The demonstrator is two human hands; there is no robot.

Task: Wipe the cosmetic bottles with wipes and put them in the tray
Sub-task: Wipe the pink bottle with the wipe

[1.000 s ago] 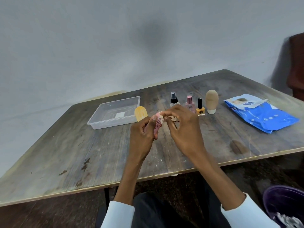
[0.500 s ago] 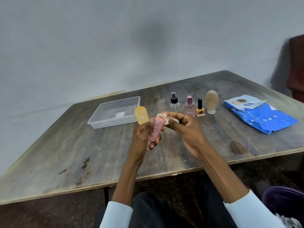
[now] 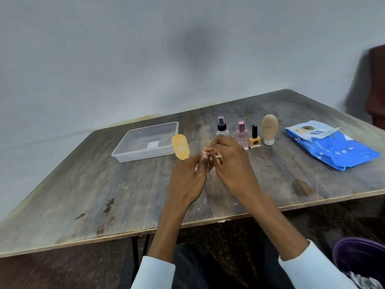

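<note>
Above the table's middle, my left hand (image 3: 186, 180) grips a small pink bottle (image 3: 208, 166), mostly hidden between my fingers. My right hand (image 3: 231, 163) presses a crumpled wipe (image 3: 212, 153) against its top. A clear plastic tray (image 3: 129, 152) sits at the back left, with nothing in it but a white label. A yellow-orange bottle (image 3: 180, 149) stands by the tray's right corner. Behind my hands stand a black-capped clear spray bottle (image 3: 222, 126), a pink perfume bottle (image 3: 242, 136), an orange nail polish (image 3: 254, 137) and a beige upside-down tube (image 3: 269, 132).
A blue wipes pack (image 3: 331, 150) lies at the right of the worn wooden table (image 3: 87, 195). A purple bin (image 3: 362, 259) stands on the floor at the lower right. A dark chair (image 3: 377, 86) is at the far right. A grey wall rises behind.
My right hand came back over the pink bottle with the wipe, covering it again. Both hands stay close together over the table's middle.
</note>
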